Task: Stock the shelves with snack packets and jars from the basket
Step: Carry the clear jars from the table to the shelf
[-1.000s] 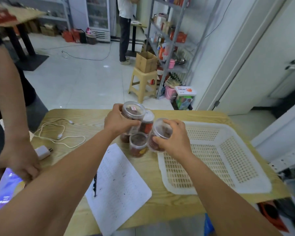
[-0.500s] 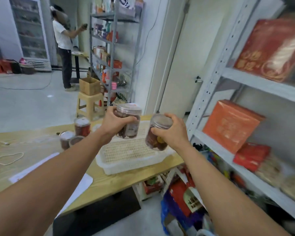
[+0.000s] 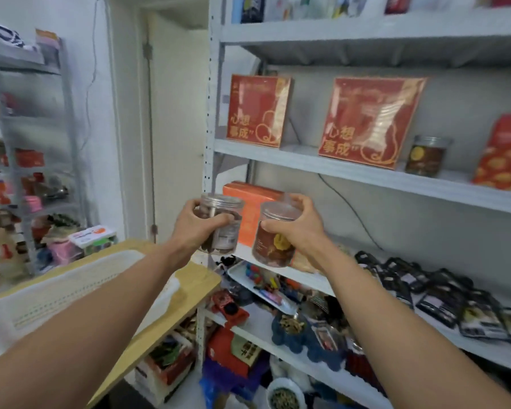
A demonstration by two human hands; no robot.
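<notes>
My left hand [image 3: 194,228] curls round a clear jar [image 3: 227,236] of dark snacks, my right hand [image 3: 297,228] round a yellow-labelled jar [image 3: 273,246], both aloft before the left end of the metal shelving [image 3: 351,171]. Carrying step, I judge; next, each needs setting upright on a bare stretch of board.

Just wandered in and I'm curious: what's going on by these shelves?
A person is stocking shelves. The left hand grips one clear jar and the right hand grips a second jar, both raised before the grey shelving. A similar jar stands higher up beside a red box. The white basket rests on the wooden table.
</notes>
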